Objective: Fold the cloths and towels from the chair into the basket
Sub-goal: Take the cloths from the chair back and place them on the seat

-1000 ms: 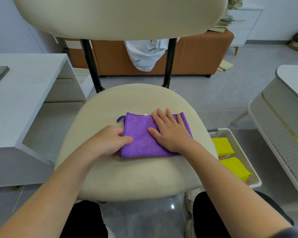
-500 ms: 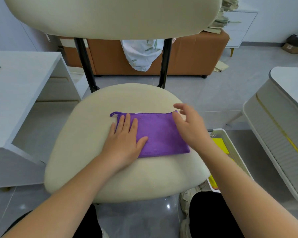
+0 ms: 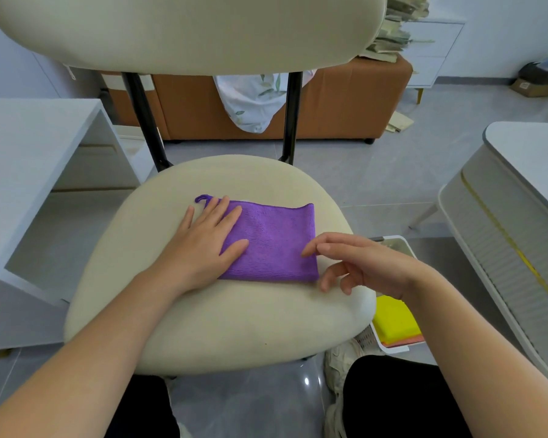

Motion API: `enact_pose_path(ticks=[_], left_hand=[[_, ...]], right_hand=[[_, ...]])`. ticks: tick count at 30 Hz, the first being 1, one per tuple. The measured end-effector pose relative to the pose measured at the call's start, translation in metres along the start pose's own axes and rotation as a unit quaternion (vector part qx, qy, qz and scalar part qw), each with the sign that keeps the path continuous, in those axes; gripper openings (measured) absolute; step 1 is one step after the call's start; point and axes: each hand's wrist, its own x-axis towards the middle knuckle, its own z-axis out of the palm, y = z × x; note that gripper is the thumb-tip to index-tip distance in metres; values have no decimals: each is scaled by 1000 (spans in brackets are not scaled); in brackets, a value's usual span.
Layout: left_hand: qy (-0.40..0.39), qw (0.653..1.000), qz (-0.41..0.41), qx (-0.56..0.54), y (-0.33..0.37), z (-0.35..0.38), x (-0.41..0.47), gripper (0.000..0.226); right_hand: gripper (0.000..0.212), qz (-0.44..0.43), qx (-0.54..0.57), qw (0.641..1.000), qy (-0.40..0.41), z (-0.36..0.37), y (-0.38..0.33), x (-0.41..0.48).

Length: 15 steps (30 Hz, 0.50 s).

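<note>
Right hand (image 3: 370, 267) nearer, purple cloth (image 3: 272, 241) flat

Left hand (image 3: 203, 245) lies flat, palm down, fingers straight and spread, near the middle of the chair seat (image 3: 234, 327). Right hand (image 3: 366, 265) hangs raised toward the seat's right edge, fingers loosely curved, holding nothing. Both forearms bare, reaching forward.

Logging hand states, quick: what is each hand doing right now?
Left hand: open, flat on the purple cloth.
Right hand: open, holding nothing.
</note>
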Motion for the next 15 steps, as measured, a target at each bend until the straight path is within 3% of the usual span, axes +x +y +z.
enact_pose_path(ticks=[8,15], left_hand=[[-34,999,13,27,4,10,3,93],[-31,999,6,42,5,11,3,73]], right_hand=[[23,7,-37,989,-140,16,-6,9],[17,32,-72,989,-128,-6,0,4]])
